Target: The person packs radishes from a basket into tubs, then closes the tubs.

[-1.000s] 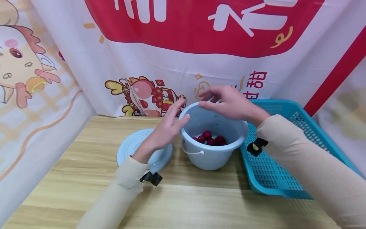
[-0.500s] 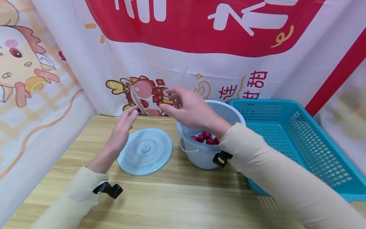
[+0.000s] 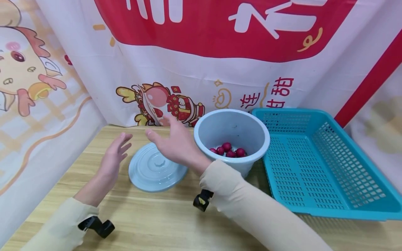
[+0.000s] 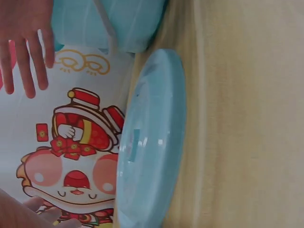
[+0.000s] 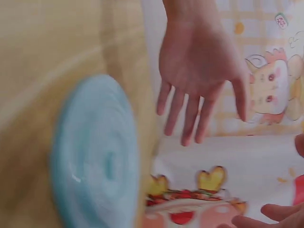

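Note:
A round light-blue lid (image 3: 157,170) with a small central knob lies on the wooden table. Just left of it my left hand (image 3: 110,158) hovers with fingers extended, holding nothing. My right hand (image 3: 176,141) is over the lid's right side, its fingers and thumb spread and nothing in them. To the right stands a light-blue bucket (image 3: 207,125) with several small dark-red round fruits (image 3: 230,153) at its bottom. In the left wrist view the lid (image 4: 156,137) is flat on the table, below both hands. The right wrist view shows my left palm (image 5: 199,61) facing the lid (image 5: 97,156).
A teal perforated basket (image 3: 301,174) stands right of the bucket. Behind the table hangs a printed white and red cloth (image 3: 194,66), with another printed cloth (image 3: 31,104) on the left. The wooden tabletop (image 3: 150,223) extends in front of the lid.
Both hands have moved left from around the bucket's rim to the lid. The right hand has crossed from over the bucket to above the lid. Bucket, lid and basket stay in place.

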Demonstrator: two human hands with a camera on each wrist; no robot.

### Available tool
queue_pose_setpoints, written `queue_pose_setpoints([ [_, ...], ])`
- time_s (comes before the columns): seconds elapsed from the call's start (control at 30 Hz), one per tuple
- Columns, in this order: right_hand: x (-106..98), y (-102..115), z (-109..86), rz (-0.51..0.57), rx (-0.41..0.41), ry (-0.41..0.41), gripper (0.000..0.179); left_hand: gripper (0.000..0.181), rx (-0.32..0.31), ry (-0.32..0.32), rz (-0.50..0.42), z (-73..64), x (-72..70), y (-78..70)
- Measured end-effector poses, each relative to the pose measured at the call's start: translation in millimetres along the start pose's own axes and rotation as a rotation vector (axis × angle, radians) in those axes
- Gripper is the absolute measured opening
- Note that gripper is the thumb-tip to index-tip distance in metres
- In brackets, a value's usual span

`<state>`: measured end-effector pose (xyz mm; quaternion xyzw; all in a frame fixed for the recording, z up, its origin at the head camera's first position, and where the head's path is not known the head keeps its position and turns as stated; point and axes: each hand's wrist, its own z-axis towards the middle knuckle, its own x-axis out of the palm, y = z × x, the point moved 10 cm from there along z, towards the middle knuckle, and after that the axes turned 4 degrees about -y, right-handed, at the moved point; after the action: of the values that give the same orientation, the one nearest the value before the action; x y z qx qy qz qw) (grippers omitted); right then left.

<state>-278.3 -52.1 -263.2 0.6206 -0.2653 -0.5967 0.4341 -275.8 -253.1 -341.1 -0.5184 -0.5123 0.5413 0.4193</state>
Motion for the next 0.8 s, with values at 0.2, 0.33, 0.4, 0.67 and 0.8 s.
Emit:
queue_pose_setpoints([
  [0.2, 32.7, -41.7, 0.4, 0.069, 0.17, 0.044, 0.079, 0.087, -0.093, 0.014, -0.019, -5.8, -8.2, 20.6],
  [0.33, 44.5, -66.6, 2.7, 0.077, 0.247, 0.052, 0.08, 0.09, -0.142, 0.03, 0.004, -8.7, -9.5, 30.9],
  [0.4, 47.4, -75.5, 4.4, 0.088, 0.262, 0.05, 0.079, 0.09, -0.166, 0.035, 0.012, -9.2, -9.3, 35.4],
  [0.67, 49.4, -94.2, 12.9, 0.149, 0.257, 0.013, 0.073, 0.082, -0.264, -0.02, 0.02, -8.5, -13.5, 48.8],
  [0.8, 54.3, -99.1, 12.7, 0.145, 0.277, 0.011, 0.074, 0.081, -0.3, -0.083, 0.009, -9.3, -19.4, 49.9],
])
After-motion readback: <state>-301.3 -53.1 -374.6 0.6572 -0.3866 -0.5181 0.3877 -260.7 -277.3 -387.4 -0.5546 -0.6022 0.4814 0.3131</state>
